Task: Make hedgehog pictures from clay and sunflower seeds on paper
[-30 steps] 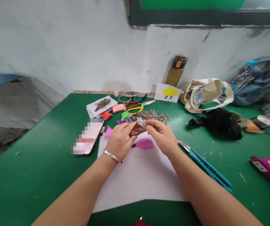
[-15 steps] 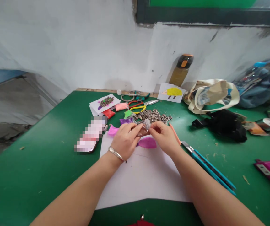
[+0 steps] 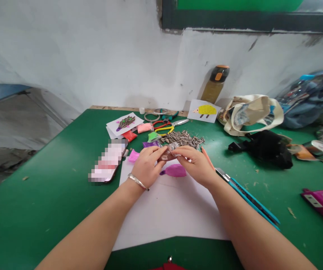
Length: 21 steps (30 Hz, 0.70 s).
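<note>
Between my two hands is a small clear packet of brown modelling clay (image 3: 165, 154), held above the white paper (image 3: 167, 213). My left hand (image 3: 148, 167) grips its left side, fingers closed over it. The fingers of my right hand (image 3: 193, 163) pinch the clear plastic at its right end. Below the packet, a flat magenta clay shape (image 3: 175, 170) with a dark purple tip lies on the paper. Just beyond my hands is a heap of striped sunflower seeds (image 3: 182, 138). Pink (image 3: 133, 155), purple (image 3: 151, 144) and green clay packets (image 3: 153, 137) sit behind my left hand.
A phone (image 3: 109, 161) lies left of the paper. On the right are a blue utility knife (image 3: 251, 198), a black cloth item (image 3: 272, 149) and a cream bag (image 3: 251, 114). Scissors (image 3: 172, 125), a hedgehog drawing (image 3: 204, 110) and a bottle (image 3: 215, 84) are towards the wall.
My right fingers have shifted left over the packet's clear end and now cover more of it. The view has moved slightly; the other things lie as before.
</note>
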Motion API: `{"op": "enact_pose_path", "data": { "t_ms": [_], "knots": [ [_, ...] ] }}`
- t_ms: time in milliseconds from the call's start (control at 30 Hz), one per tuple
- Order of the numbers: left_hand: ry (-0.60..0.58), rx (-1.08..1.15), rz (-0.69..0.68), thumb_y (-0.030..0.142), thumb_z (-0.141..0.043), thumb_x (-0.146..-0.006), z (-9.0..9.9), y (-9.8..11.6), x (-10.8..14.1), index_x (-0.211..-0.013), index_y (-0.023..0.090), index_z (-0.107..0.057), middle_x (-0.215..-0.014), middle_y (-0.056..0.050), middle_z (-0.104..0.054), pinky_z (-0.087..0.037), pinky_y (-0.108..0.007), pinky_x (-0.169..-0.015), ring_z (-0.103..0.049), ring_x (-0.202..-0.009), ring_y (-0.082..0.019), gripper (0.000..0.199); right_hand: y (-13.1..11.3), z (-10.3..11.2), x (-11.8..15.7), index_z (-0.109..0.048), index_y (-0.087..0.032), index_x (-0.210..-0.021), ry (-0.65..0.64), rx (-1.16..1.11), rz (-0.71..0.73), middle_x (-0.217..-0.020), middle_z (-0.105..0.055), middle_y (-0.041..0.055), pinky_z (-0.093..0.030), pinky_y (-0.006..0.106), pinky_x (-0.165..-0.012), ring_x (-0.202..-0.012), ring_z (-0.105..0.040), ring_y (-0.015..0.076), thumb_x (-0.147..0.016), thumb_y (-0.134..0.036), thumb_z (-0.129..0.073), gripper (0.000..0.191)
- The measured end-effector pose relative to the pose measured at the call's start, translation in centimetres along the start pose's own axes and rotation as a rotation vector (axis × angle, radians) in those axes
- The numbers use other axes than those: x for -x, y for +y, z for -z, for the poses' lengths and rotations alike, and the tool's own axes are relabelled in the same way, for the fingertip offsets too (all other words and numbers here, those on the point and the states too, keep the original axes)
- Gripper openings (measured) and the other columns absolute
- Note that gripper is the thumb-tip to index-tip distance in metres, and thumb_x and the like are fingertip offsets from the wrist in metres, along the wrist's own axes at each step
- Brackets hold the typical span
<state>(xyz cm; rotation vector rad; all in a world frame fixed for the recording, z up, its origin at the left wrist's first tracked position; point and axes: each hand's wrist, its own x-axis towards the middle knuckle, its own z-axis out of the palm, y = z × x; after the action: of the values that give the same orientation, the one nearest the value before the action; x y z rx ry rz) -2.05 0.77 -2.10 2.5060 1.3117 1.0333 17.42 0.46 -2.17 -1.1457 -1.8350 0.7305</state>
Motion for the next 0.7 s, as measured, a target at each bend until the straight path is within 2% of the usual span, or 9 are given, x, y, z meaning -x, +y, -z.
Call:
{"op": "enact_pose_path", "data": {
  "t_ms": [167, 300, 500, 700],
  "knots": [
    [0.003, 0.046, 0.001, 0.017, -0.058, -0.083, 0.21, -0.02, -0.09, -0.119, 0.023, -0.059, -0.110, -0.008, -0.064, -0.046, -0.045, -0.092, -0.058, -0.103, -0.024, 0.037, 0.36, 0.06, 0.08, -0.070, -0.027, -0.097, -0.014, 0.096, 0.008, -0.100, -0.065, 0.0030, -0.047, 0.033, -0.081, -0.092, -0.059, 0.0182, -0.082, -0.021, -0.056, 0.022],
    [-0.012, 0.116, 0.013, 0.017, -0.056, -0.084, 0.26, 0.27, -0.11, -0.116, 0.022, -0.061, -0.109, -0.006, -0.066, -0.049, -0.041, -0.089, -0.060, -0.100, -0.022, 0.032, -0.02, 0.26, 0.03, -0.069, -0.025, -0.085, -0.062, 0.079, -0.017, -0.084, -0.063, 0.0008, -0.045, 0.029, -0.071, -0.077, -0.057, 0.0148, -0.082, -0.020, -0.055, 0.015],
    [-0.056, 0.178, 0.044, 0.019, -0.057, -0.083, 0.11, 0.44, -0.15, -0.115, 0.023, -0.061, -0.105, -0.005, -0.068, -0.052, -0.038, -0.083, -0.064, -0.092, -0.020, 0.032, -0.34, 0.18, 0.11, -0.061, -0.022, -0.073, -0.050, 0.047, -0.139, -0.075, -0.060, -0.0011, -0.042, 0.026, -0.063, -0.068, -0.053, 0.0137, -0.077, -0.019, -0.052, 0.010],
    [-0.045, 0.190, 0.044, 0.023, -0.057, -0.085, 0.21, 0.02, -0.24, -0.116, 0.021, -0.059, -0.106, -0.005, -0.068, -0.052, -0.037, -0.080, -0.064, -0.091, -0.020, 0.031, -0.28, -0.27, 0.21, -0.067, -0.024, -0.089, -0.015, -0.072, -0.224, -0.085, -0.064, 0.0005, -0.043, 0.027, -0.062, -0.069, -0.054, 0.0140, -0.076, -0.023, -0.055, 0.017]
  ]
}}
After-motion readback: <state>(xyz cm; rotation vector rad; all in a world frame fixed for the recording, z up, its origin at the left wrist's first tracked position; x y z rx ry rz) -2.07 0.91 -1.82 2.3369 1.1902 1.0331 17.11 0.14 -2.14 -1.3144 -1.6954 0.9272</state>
